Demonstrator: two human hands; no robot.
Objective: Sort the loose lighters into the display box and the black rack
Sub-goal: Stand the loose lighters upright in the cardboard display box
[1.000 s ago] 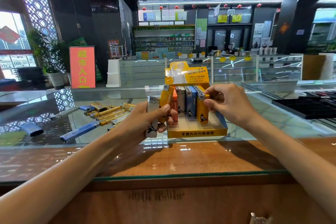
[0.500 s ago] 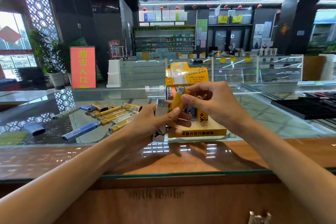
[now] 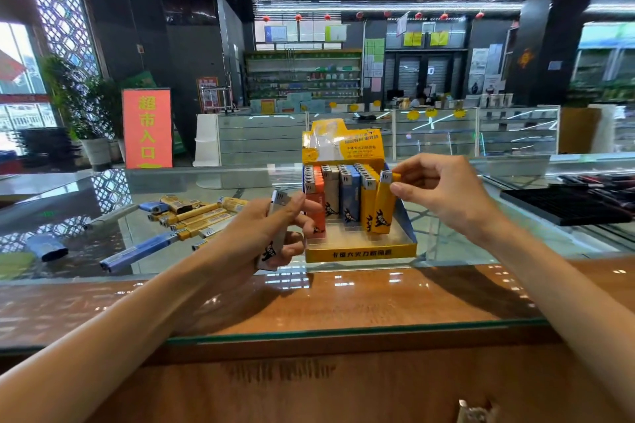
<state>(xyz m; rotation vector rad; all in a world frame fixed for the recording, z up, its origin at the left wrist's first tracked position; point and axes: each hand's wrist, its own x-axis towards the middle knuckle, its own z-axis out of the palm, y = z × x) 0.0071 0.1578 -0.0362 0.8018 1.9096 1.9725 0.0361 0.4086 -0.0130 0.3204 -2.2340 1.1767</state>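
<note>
While the right hand (image 3: 443,196) pinches one yellow lighter (image 3: 382,211) by its top between thumb and fingers, this lighter stands a little tilted at the right end of the front row in the display box (image 3: 360,253), with its foot inside the box. Beside it the front row shows four more lighters: one orange, one white, one blue and one yellow. More rows stand behind them, and I cannot count these. The left hand (image 3: 257,233) grips one white lighter (image 3: 275,244) upright, just beside the left wall of the box. The box stands on the glass counter (image 3: 343,302), around the middle and not far from its near edge. Toward the left edge lies one heap of loose lighters (image 3: 196,216), mostly yellow; their number I cannot tell. One long blue lighter (image 3: 137,252) lies at the front of the heap. One black rack (image 3: 563,208) lies at the right edge
</note>
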